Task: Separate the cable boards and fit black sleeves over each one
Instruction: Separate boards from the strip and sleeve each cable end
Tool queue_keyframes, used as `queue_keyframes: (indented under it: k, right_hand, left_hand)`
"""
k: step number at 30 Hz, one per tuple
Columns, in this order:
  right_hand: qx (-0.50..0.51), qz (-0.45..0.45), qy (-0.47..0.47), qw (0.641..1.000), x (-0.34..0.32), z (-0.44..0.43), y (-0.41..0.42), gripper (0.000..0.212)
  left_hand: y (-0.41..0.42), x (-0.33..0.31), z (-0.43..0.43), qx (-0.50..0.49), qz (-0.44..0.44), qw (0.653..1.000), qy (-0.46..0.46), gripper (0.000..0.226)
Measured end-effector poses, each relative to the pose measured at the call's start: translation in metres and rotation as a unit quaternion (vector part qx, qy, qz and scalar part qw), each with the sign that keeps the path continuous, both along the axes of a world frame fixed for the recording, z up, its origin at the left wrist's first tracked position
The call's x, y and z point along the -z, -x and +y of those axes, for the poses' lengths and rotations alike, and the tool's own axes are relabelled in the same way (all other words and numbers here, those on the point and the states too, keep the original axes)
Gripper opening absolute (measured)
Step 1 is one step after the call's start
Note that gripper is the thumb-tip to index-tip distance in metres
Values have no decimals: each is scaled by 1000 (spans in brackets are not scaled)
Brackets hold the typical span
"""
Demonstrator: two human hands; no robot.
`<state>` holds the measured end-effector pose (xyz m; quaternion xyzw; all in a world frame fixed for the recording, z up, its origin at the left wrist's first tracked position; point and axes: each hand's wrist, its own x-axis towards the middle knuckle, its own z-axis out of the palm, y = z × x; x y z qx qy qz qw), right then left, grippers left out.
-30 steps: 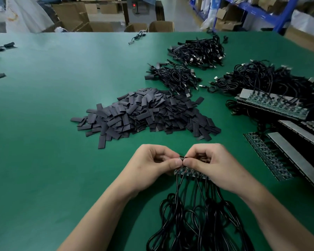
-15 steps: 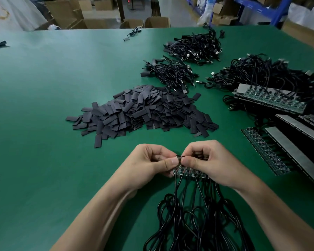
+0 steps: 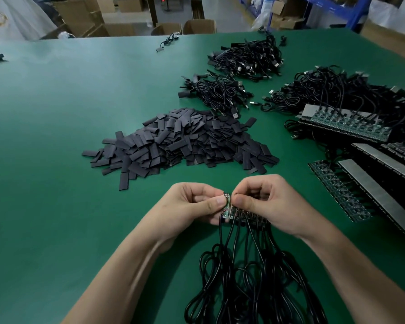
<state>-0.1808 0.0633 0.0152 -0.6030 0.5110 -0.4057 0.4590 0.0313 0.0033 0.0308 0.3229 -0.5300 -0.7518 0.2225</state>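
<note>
Cables point(image 3: 250, 277) trail toward the viewer from a strip of boards point(image 3: 249, 216) held low over the green table point(image 3: 56, 183). The left hand point(image 3: 192, 204) pinches the end board point(image 3: 227, 206) and the right hand point(image 3: 269, 202) grips the strip beside it. Separating seems in hand; next calls for a clean snap, then one piece from the pile of black sleeves point(image 3: 180, 141) just beyond. Farther off lie cable bundles point(image 3: 246, 57), then cardboard boxes point(image 3: 117, 17).
</note>
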Motion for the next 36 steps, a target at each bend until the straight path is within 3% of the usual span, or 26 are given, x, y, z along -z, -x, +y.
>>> queue_keyframes:
  k: [4,7,9,11,15,18,21,23,25,26,29,32,34,36]
  right_hand:
    - [41,79,-6,996,0,2,3,5]
    - [87,190,54,976,-1,5,-4,10]
    - [81,200,108,970,-5,6,-12,25]
    - [71,166,122,976,-7,9,-21,23]
    - [28,29,56,998,-7,10,-35,23]
    - [0,-184,45,982,-16,11,-33,16]
    - [-36,-433,23,901,-23,14,-16,21]
    - [-75,-557,5,827,-28,13,-3,22]
    - [-109,-636,-33,764,-29,10,8,23]
    - [-110,-640,-51,759,-29,10,12,24]
    - [-76,-552,-78,827,-25,11,20,24]
    - [20,-329,-89,940,-23,9,15,28]
    - [72,-207,-80,972,-20,8,6,27]
    - [89,-146,-52,984,-16,6,-3,24]
  left_hand:
    - [-6,0,-4,-22,-4,999,28,13]
    - [-14,-1,-9,-64,7,994,85,14]
    - [-14,0,-11,-90,20,988,120,9]
    - [-11,2,-11,-96,20,982,163,2]
    - [-7,1,-7,-55,77,974,204,15]
    - [-7,3,-17,-163,-34,942,293,19]
    - [-9,6,-30,-261,-206,846,417,13]
    - [-10,4,-40,-278,-258,796,472,15]
    - [-10,1,-56,-282,-295,758,508,21]
    - [-10,0,-66,-280,-321,740,521,25]
    - [-4,0,-92,-246,-415,698,529,36]
    - [-1,6,-104,-212,-460,673,539,40]
    - [-2,10,-108,-214,-452,664,555,34]
    - [-4,13,-108,-220,-447,648,577,28]
